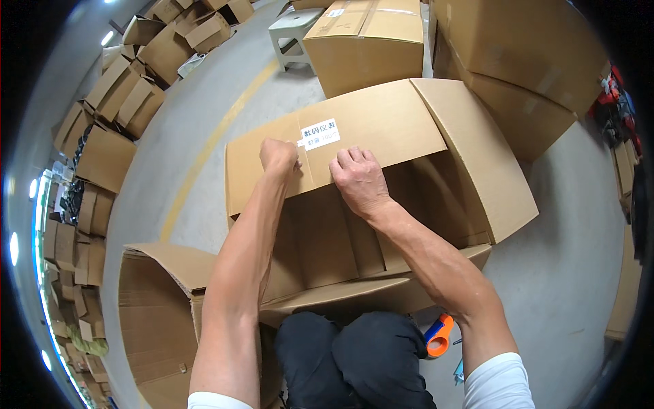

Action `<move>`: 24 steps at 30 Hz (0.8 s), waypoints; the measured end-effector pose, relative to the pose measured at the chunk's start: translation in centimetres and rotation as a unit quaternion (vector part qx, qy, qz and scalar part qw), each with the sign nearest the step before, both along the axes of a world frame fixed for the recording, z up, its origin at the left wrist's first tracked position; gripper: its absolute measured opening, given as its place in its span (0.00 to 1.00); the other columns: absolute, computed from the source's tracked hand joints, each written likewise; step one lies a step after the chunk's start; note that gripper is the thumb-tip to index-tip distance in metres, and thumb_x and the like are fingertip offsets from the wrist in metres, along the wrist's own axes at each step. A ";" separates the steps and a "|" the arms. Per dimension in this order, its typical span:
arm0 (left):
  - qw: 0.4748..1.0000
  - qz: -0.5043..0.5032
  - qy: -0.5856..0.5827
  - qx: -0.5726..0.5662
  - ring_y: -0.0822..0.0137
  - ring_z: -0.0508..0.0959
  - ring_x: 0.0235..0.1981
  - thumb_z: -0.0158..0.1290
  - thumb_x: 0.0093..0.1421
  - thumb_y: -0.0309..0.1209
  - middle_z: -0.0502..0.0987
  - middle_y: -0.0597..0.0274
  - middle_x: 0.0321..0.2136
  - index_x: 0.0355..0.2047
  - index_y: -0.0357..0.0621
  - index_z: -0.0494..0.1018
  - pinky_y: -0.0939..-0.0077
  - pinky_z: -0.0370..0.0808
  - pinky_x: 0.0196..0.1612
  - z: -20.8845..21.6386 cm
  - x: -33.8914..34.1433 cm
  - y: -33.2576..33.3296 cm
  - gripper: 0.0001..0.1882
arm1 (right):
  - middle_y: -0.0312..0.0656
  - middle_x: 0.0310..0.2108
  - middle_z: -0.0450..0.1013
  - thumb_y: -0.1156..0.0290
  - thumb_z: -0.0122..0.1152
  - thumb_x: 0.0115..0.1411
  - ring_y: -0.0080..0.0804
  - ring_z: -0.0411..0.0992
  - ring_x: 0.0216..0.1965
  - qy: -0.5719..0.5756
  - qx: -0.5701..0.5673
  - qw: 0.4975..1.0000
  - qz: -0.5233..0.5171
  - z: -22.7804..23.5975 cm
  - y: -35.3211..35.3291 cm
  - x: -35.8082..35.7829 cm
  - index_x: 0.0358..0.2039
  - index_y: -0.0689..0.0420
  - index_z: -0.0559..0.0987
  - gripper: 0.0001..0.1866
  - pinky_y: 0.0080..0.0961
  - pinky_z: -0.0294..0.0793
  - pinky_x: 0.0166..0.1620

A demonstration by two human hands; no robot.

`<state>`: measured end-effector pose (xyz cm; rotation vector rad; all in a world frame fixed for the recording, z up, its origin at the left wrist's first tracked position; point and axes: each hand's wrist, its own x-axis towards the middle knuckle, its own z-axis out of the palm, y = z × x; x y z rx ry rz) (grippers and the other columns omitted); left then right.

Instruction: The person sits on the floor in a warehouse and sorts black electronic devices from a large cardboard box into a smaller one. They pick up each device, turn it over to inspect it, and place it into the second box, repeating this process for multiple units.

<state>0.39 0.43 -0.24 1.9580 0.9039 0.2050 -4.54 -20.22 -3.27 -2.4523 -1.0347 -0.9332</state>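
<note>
Many cartons (105,160) are heaping along the far left, with floor (194,211) running open beside them past a yellow line. Another open carton (153,327) is crowding my left forearm. My left hand (278,157) is curling against the box's far flap (388,123), its fingers bunched narrow; I cannot tell whether they are pinching anything. Beside it, a white label (320,135) is sitting on that flap, so labelling is looking done. My right hand (357,176) is bending its fingers at the flap's near edge, below the label. The box (327,238) is lying before my knees (310,341), its mouth gaping; any closing is looking undone. Rightward, a side flap (487,163) is jutting out, stacked cartons (524,41) are standing close beyond, and floor nearer me is leaving elbow room.
</note>
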 end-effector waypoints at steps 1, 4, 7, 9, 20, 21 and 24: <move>0.999 -0.024 -0.021 0.010 0.59 0.80 0.19 0.63 0.62 0.31 0.79 0.49 0.25 0.32 0.29 0.74 0.62 0.75 0.20 0.3 -0.8 -1.2 0.14 | 0.40 0.30 0.71 0.73 0.62 0.50 0.38 0.71 0.37 0.005 0.001 1.000 -0.006 -0.3 -0.4 0.1 0.25 0.54 0.76 0.03 0.32 0.70 0.40; 0.945 -0.220 -0.100 0.222 0.56 0.81 0.25 0.63 0.61 0.29 0.79 0.53 0.28 0.47 0.29 0.74 0.65 0.80 0.29 -0.5 -4.3 -1.4 0.18 | 0.41 0.30 0.71 0.72 0.62 0.51 0.38 0.72 0.38 0.006 0.026 1.000 -0.001 0.0 0.1 0.0 0.25 0.54 0.76 0.03 0.33 0.71 0.41; 0.736 -0.408 -0.205 0.500 0.48 0.82 0.41 0.62 0.58 0.28 0.81 0.48 0.39 0.51 0.34 0.75 0.61 0.80 0.45 1.1 -9.5 -3.0 0.21 | 0.40 0.31 0.71 0.71 0.61 0.52 0.37 0.71 0.39 0.019 0.011 1.000 -0.012 0.0 -0.2 0.0 0.27 0.54 0.77 0.03 0.33 0.71 0.43; 0.697 -0.402 -0.217 0.552 0.46 0.81 0.44 0.62 0.55 0.27 0.80 0.47 0.44 0.48 0.37 0.76 0.59 0.78 0.46 0.8 -10.0 -3.0 0.20 | 0.41 0.34 0.72 0.70 0.60 0.53 0.38 0.72 0.42 0.028 0.002 1.000 -0.010 0.5 -0.4 -0.1 0.33 0.56 0.79 0.06 0.34 0.71 0.48; 0.709 -0.230 -0.075 0.663 0.40 0.80 0.30 0.46 0.70 0.58 0.79 0.42 0.31 0.33 0.43 0.80 0.56 0.76 0.33 14.3 3.8 4.3 0.30 | 0.52 0.63 0.67 0.67 0.54 0.60 0.46 0.65 0.66 -0.025 0.017 0.992 0.124 2.0 0.1 -2.7 0.57 0.63 0.76 0.25 0.48 0.60 0.71; 0.697 -0.254 -0.127 0.658 0.40 0.80 0.31 0.41 0.70 0.62 0.79 0.40 0.30 0.34 0.44 0.81 0.54 0.76 0.35 15.2 6.6 6.7 0.34 | 0.53 0.62 0.69 0.68 0.55 0.60 0.46 0.66 0.65 -0.019 0.028 0.992 0.121 2.2 0.8 -2.9 0.55 0.64 0.76 0.23 0.48 0.61 0.70; 0.704 -0.314 -0.145 0.620 0.40 0.79 0.42 0.34 0.70 0.66 0.79 0.36 0.37 0.39 0.42 0.80 0.48 0.73 0.47 15.8 13.1 8.9 0.39 | 0.54 0.60 0.70 0.69 0.56 0.59 0.47 0.67 0.64 0.005 0.005 0.991 0.131 1.5 0.7 -3.2 0.54 0.65 0.77 0.23 0.47 0.62 0.69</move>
